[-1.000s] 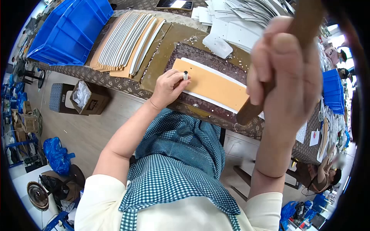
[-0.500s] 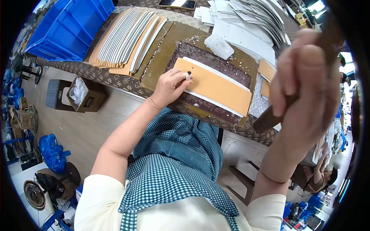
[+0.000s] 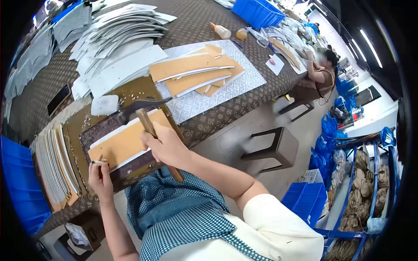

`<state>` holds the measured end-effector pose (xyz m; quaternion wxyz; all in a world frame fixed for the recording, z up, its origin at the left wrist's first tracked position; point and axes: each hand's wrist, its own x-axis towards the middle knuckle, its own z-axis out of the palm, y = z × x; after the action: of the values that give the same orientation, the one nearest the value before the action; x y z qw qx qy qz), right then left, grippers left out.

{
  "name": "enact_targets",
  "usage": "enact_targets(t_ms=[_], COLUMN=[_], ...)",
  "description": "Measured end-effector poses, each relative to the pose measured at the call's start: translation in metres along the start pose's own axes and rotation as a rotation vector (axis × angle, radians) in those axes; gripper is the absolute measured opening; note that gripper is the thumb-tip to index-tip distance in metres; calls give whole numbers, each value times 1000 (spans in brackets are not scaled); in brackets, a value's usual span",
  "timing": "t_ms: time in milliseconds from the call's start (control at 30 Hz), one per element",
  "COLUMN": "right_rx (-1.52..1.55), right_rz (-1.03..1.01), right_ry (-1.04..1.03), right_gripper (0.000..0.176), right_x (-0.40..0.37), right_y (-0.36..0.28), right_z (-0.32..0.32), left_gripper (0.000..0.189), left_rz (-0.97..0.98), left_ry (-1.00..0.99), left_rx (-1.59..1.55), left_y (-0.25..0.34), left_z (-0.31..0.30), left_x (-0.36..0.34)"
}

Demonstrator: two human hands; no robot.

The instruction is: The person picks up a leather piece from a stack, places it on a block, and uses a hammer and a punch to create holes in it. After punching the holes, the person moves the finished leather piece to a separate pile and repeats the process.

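Note:
My right hand (image 3: 167,145) is wrapped around the wooden handle of a hammer (image 3: 147,122), whose dark head hangs over the far right part of an orange sheet (image 3: 119,145). White layers show along the edges of this sheet, which lies on a dark speckled mat (image 3: 89,135). At the sheet's near left corner, my left hand (image 3: 101,185) pinches a small hole punch (image 3: 99,163) with a black end. The punch lies tilted in the fingers. Whether its tip touches the sheet cannot be made out.
Orange and white strips (image 3: 196,71) lie on patterned paper beyond the mat. White sheets (image 3: 124,35) are stacked at the back, and layered pieces (image 3: 54,165) stand at the left beside a blue bin (image 3: 19,182). A stool (image 3: 278,148) stands right; another person (image 3: 320,74) sits farther off.
My view has swung to the right. The hammer has come down from its raised position to above the sheet. The punch has gone from upright on the sheet to tilted at its corner.

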<state>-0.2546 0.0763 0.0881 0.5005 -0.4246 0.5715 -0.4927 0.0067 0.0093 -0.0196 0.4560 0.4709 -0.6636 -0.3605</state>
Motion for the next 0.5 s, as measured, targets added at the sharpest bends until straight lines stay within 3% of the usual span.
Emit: enact_targets(t_ms=[200, 300, 500], right_rx=[72, -94, 58], right_rz=[-93, -126, -75], right_ry=[425, 480, 494], right_gripper=[26, 26, 25], right_x=[2, 7, 7], right_y=[42, 68, 82], right_z=[-24, -29, -26], left_gripper=[17, 14, 12], left_rz=[-81, -149, -197], left_ry=[-73, -54, -22], left_rx=[-14, -99, -114], left_y=[4, 9, 8], left_z=[-10, -11, -13], left_x=[0, 3, 11])
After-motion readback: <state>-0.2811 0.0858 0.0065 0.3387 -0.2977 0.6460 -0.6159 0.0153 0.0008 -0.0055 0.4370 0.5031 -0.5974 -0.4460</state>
